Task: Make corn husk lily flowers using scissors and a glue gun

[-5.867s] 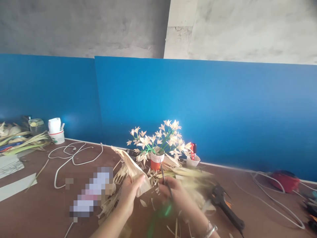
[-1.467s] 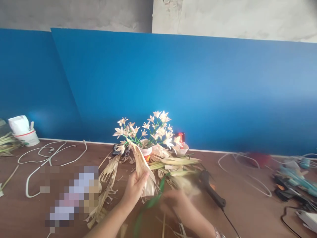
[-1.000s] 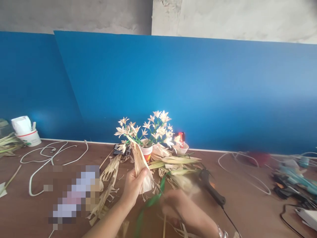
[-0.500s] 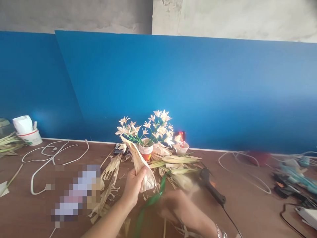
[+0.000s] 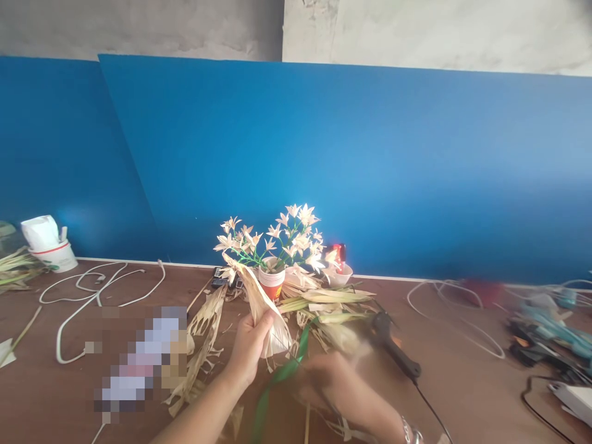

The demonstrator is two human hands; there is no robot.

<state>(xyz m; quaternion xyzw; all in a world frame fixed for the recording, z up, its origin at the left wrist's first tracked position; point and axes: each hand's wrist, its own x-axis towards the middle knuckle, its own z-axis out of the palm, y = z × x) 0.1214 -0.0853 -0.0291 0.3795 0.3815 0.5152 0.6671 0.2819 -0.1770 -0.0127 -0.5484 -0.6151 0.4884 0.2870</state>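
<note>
My left hand (image 5: 252,345) pinches a pale dried corn husk (image 5: 261,299), its tapered tip pointing up toward the flowers and its broad end hanging down. To the right of the husk's lower edge is my right hand (image 5: 328,382), blurred, with curled fingers. A thin dark shape shows by those fingers, too smeared to name. Between the hands a green ribbon (image 5: 289,367) runs down toward me. Behind the husk, handmade white flowers (image 5: 300,237) on green stems stand in a stack of paper cups (image 5: 272,283).
More husks (image 5: 342,299) lie around the cups and left of my left hand. A black glue gun (image 5: 395,348) with a cord rests at right. White cables (image 5: 99,287), a paper tub (image 5: 55,256), a small white bowl (image 5: 341,276) and a blue partition (image 5: 324,154) surround the work area.
My left hand and the husk hold almost the same place. The right hand stays beside the husk's lower end, still blurred, with only a slight shift. The view has tilted very little.
</note>
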